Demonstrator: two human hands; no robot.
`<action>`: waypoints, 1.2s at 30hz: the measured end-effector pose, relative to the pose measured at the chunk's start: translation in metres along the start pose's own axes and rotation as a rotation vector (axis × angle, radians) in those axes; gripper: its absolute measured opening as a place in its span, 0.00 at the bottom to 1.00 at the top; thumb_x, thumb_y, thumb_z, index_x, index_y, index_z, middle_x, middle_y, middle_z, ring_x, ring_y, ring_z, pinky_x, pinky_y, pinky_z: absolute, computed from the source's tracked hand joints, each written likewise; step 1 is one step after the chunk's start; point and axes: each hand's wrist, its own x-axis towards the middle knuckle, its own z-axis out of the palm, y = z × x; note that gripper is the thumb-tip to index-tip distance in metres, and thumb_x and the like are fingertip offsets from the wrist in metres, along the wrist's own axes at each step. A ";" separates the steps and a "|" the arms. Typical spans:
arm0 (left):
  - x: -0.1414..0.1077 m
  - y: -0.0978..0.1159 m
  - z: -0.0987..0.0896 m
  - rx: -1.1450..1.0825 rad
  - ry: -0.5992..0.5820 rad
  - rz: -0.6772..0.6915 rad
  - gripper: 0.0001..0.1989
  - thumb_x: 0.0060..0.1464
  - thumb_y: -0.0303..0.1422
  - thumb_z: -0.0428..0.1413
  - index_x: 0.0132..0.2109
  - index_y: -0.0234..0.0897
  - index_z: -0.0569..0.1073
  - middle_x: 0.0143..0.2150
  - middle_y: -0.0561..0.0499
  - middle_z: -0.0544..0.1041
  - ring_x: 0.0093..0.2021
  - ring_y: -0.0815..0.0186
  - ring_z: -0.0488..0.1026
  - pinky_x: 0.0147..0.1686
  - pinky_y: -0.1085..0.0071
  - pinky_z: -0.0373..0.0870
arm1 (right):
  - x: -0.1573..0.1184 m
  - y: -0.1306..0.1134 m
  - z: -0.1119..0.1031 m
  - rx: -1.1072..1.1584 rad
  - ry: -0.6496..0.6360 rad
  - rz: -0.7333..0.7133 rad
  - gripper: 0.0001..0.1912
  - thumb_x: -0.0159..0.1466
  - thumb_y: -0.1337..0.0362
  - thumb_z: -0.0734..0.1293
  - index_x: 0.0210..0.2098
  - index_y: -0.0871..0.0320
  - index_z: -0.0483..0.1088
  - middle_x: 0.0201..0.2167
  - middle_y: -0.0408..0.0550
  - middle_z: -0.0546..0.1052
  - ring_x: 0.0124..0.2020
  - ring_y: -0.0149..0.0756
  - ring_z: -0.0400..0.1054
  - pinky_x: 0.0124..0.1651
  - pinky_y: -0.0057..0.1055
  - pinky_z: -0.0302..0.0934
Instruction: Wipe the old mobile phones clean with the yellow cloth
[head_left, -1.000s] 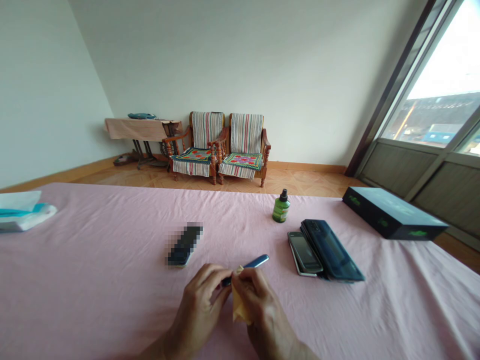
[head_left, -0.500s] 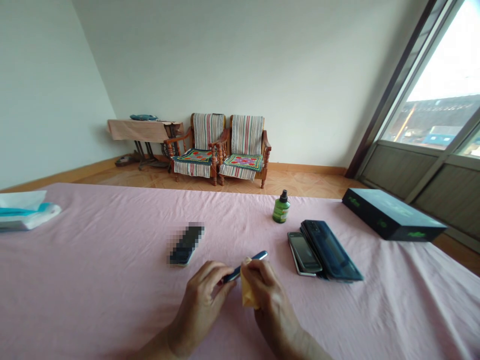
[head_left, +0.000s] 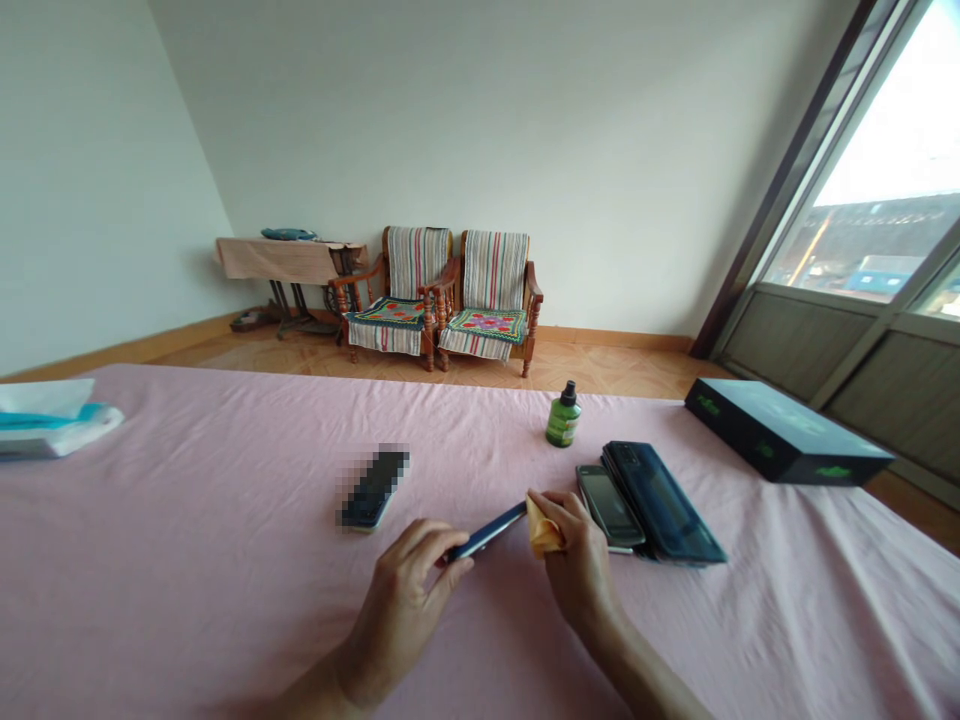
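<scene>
we held a slim blue phone [head_left: 487,532] in front of us over the pink cloth [head_left: 225,600], edge toward us, slanting away to the right. our left hand [head_left: 409,585] pinched its near end between thumb and fingers. our right hand [head_left: 577,545] had thumb and fingers pressed together on a crumpled yellow wipe [head_left: 544,535], which met the phone's far end. we could not tell whether those fingertips touched the phone itself. just right of that hand lay a small grey phone [head_left: 611,505], beside a larger dark blue phone [head_left: 664,500]. a green bottle [head_left: 562,422] stood upright beyond them, and a phone with a pixelated screen [head_left: 373,492] lay to our left.
</scene>
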 end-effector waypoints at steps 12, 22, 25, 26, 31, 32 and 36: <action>-0.002 0.005 -0.001 -0.010 -0.027 -0.015 0.10 0.54 0.22 0.53 0.42 0.39 0.72 0.34 0.50 0.74 0.34 0.65 0.73 0.35 0.72 0.72 | -0.018 -0.028 0.003 0.006 -0.104 -0.221 0.31 0.56 0.83 0.56 0.52 0.51 0.70 0.41 0.51 0.73 0.42 0.42 0.65 0.42 0.39 0.67; -0.001 0.006 -0.001 0.009 0.051 -0.025 0.12 0.54 0.26 0.54 0.46 0.40 0.69 0.34 0.52 0.76 0.32 0.66 0.75 0.34 0.73 0.74 | -0.024 -0.046 0.006 0.126 -0.286 -0.334 0.31 0.58 0.83 0.59 0.56 0.52 0.65 0.46 0.50 0.72 0.45 0.41 0.66 0.46 0.36 0.68; 0.000 0.005 0.000 0.014 0.049 -0.031 0.12 0.53 0.26 0.55 0.46 0.39 0.69 0.33 0.52 0.75 0.33 0.65 0.75 0.34 0.72 0.74 | -0.016 -0.030 0.000 0.001 -0.138 -0.253 0.31 0.56 0.85 0.57 0.53 0.53 0.68 0.43 0.51 0.72 0.44 0.43 0.66 0.44 0.39 0.68; -0.001 0.005 0.001 0.013 0.048 -0.031 0.12 0.53 0.25 0.55 0.46 0.39 0.69 0.34 0.52 0.75 0.33 0.65 0.75 0.35 0.72 0.74 | -0.015 -0.028 -0.001 -0.023 -0.114 -0.236 0.31 0.56 0.85 0.56 0.52 0.53 0.69 0.43 0.51 0.72 0.44 0.43 0.65 0.44 0.39 0.68; -0.003 0.003 0.001 -0.019 0.024 -0.034 0.13 0.53 0.24 0.56 0.46 0.40 0.69 0.35 0.52 0.76 0.34 0.66 0.75 0.36 0.73 0.73 | -0.024 -0.049 0.006 0.121 -0.280 -0.370 0.30 0.59 0.83 0.58 0.57 0.53 0.65 0.46 0.51 0.72 0.45 0.41 0.65 0.46 0.35 0.68; -0.003 0.003 0.000 -0.023 0.020 -0.031 0.14 0.53 0.24 0.56 0.47 0.40 0.69 0.35 0.53 0.76 0.35 0.66 0.75 0.36 0.73 0.73 | -0.027 -0.055 0.008 0.161 -0.311 -0.414 0.30 0.60 0.82 0.58 0.58 0.54 0.63 0.47 0.51 0.72 0.46 0.41 0.65 0.47 0.34 0.68; -0.001 0.002 -0.001 -0.023 0.030 -0.035 0.12 0.54 0.25 0.55 0.46 0.39 0.69 0.34 0.52 0.76 0.34 0.66 0.75 0.36 0.73 0.73 | -0.026 -0.051 0.009 0.155 -0.311 -0.393 0.30 0.60 0.82 0.57 0.58 0.54 0.62 0.48 0.52 0.71 0.47 0.41 0.64 0.49 0.36 0.67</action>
